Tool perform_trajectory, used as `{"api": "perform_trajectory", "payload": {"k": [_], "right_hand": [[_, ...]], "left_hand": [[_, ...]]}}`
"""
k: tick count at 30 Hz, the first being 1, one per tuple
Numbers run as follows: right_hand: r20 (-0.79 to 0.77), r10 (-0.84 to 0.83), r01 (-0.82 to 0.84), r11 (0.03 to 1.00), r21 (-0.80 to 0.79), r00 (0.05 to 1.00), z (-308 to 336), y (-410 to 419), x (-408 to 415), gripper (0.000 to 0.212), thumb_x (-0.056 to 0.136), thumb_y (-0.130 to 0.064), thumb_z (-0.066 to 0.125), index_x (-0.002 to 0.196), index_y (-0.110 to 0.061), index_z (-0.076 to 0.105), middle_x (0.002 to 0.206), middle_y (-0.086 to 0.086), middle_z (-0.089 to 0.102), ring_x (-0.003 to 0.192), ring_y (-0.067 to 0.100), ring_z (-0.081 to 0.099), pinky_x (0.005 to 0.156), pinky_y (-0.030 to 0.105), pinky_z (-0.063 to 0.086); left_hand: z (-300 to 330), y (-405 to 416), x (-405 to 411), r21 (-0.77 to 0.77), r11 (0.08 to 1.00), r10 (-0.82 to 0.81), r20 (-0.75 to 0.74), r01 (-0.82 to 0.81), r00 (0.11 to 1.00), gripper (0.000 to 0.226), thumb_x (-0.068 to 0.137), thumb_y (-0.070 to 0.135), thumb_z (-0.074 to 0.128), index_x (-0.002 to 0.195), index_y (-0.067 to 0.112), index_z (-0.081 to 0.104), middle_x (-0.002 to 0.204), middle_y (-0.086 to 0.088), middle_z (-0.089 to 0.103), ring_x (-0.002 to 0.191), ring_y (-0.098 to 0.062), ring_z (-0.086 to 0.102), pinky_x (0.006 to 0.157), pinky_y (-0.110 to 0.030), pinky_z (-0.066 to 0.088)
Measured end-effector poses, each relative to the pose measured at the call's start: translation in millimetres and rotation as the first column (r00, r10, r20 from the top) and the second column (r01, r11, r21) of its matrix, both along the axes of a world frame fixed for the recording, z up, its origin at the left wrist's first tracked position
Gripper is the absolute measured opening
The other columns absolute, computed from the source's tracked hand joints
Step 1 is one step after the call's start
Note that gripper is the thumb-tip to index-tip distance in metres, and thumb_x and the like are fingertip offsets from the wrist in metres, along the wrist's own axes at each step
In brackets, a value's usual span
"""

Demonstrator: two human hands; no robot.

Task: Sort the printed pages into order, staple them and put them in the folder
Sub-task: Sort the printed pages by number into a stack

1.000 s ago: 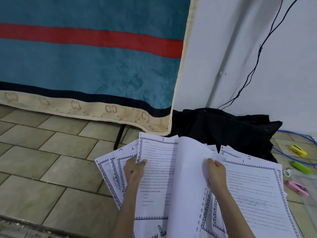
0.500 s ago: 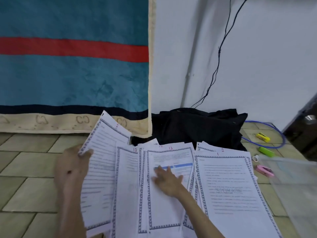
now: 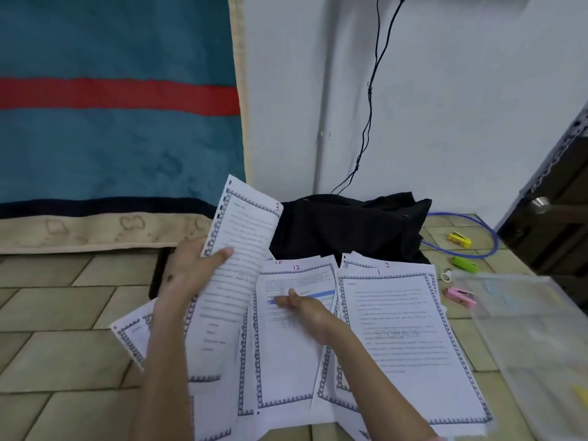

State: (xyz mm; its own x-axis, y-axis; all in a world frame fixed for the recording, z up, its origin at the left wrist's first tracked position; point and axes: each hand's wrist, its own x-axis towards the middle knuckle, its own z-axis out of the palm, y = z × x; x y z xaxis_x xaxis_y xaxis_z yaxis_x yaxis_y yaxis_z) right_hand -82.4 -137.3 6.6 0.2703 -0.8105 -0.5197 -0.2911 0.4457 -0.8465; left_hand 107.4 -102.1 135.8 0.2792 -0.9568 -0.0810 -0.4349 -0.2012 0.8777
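Printed pages with blue patterned borders and red handwritten numbers lie fanned on the tiled floor. My left hand (image 3: 194, 268) grips the page numbered 3 (image 3: 241, 249) and holds it raised and tilted above the pile. My right hand (image 3: 300, 305) rests with straight fingers on the page numbered 11 (image 3: 292, 354) in the middle. The page numbered 1 (image 3: 404, 345) lies on top of the right-hand stack. A clear plastic folder (image 3: 525, 338) lies on the floor at the right. A pink stapler (image 3: 461, 297) sits between the pages and the folder.
A black bag (image 3: 350, 227) lies against the white wall behind the pages. A green object (image 3: 464, 263), a yellow object (image 3: 459, 239) and a blue cable (image 3: 486, 237) lie at the right. A teal blanket (image 3: 111, 138) hangs at the left. A dark door (image 3: 553, 218) stands far right.
My left hand lifted page 3 off the pile and raised it higher and to the right. My right hand let go of a turned sheet and came down onto page 11.
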Motion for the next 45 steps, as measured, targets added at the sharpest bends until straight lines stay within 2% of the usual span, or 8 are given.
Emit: {"api": "perform_trajectory", "payload": {"k": [10,13,15,20,24,28,39,45], "right_hand": [[0.097,0.078,-0.075,0.996,-0.038,0.992,-29.1,4.4,-7.8,0.061,0.081,-0.041,0.065,0.132,-0.009,0.052,0.131,0.005,0.055,0.117,0.02,0.054,0.107,0.04,0.04],[0.225,0.124,-0.119,0.992,-0.037,0.967,-12.1,15.2,-16.5,0.054,0.037,-0.025,0.094,0.068,0.012,0.07,0.061,0.013,0.067,0.054,0.009,0.064,0.061,0.018,0.053],[0.233,0.159,-0.163,0.987,-0.004,0.959,4.8,20.9,-19.4,0.033,0.072,0.006,0.074,0.043,-0.002,0.061,0.035,-0.002,0.055,0.033,-0.003,0.051,0.046,0.009,0.046],[0.008,-0.27,0.264,0.935,-0.237,0.963,-6.6,3.2,-54.6,0.015,0.088,0.0,0.054,0.092,0.003,0.068,0.103,0.024,0.069,0.079,0.023,0.064,0.073,0.033,0.052],[-0.308,-0.695,0.535,0.706,-0.464,0.65,-2.9,7.1,-133.0,0.032,0.084,-0.01,0.065,0.116,-0.014,0.062,0.122,0.014,0.06,0.105,0.026,0.056,0.086,0.034,0.045],[-0.675,-0.591,0.626,0.742,-0.239,0.443,-12.7,17.9,-188.4,0.082,0.069,-0.04,0.079,0.132,-0.008,0.038,0.139,0.02,0.038,0.13,0.036,0.032,0.101,0.048,0.032],[-0.331,-0.86,0.714,0.508,-0.481,0.388,-19.9,29.2,-209.7,0.024,0.074,-0.012,0.077,0.091,-0.004,0.062,0.089,0.015,0.065,0.092,0.034,0.061,0.075,0.036,0.041],[-0.237,-0.816,0.689,0.573,-0.444,0.527,-24.2,24.8,-206.4,0.03,0.073,-0.005,0.076,0.099,-0.003,0.061,0.089,0.016,0.065,0.088,0.03,0.063,0.064,0.025,0.04]], "left_hand": [[47.6,15.7,-23.3,-0.313,0.949,-0.131,-0.275,0.04,0.953,0.013,0.087,0.019,0.063,0.097,0.019,0.07,0.096,0.002,0.074,0.086,-0.014,0.071,0.074,-0.031,0.056],[34.9,6.6,-14.9,-0.299,0.953,-0.074,-0.112,0.037,0.991,0.013,0.087,0.021,0.063,0.096,0.016,0.07,0.089,0.007,0.071,0.081,-0.011,0.068,0.069,-0.026,0.054],[5.9,-3.2,-7.7,-0.178,0.982,-0.069,-0.013,0.065,0.998,0.011,0.087,0.021,0.063,0.094,0.013,0.068,0.085,0.006,0.068,0.081,-0.015,0.065,0.066,-0.024,0.051],[-92.1,-12.3,1.8,0.134,0.982,-0.145,0.088,0.132,0.986,0.012,0.088,0.024,0.063,0.098,0.019,0.067,0.096,-0.005,0.066,0.097,-0.026,0.062,0.076,-0.03,0.044],[-133.0,-16.4,-5.6,0.194,0.975,-0.135,0.103,0.113,0.986,0.031,0.089,0.028,0.061,0.115,0.013,0.065,0.118,-0.011,0.065,0.112,-0.033,0.056,0.093,-0.038,0.043],[-141.4,-22.3,-17.2,0.208,0.978,-0.056,0.16,0.022,0.985,0.039,0.09,0.027,0.059,0.124,0.007,0.058,0.126,-0.017,0.059,0.118,-0.038,0.051,0.097,-0.041,0.04],[-147.6,-25.3,-17.9,0.264,0.964,-0.021,0.166,-0.024,0.986,0.041,0.09,0.03,0.059,0.125,0.009,0.057,0.128,-0.015,0.058,0.118,-0.036,0.052,0.101,-0.04,0.039],[-148.6,-26.0,-17.6,0.262,0.964,-0.001,0.155,-0.04,0.988,0.04,0.09,0.028,0.058,0.124,0.008,0.057,0.127,-0.016,0.059,0.117,-0.037,0.052,0.103,-0.041,0.039]]}}
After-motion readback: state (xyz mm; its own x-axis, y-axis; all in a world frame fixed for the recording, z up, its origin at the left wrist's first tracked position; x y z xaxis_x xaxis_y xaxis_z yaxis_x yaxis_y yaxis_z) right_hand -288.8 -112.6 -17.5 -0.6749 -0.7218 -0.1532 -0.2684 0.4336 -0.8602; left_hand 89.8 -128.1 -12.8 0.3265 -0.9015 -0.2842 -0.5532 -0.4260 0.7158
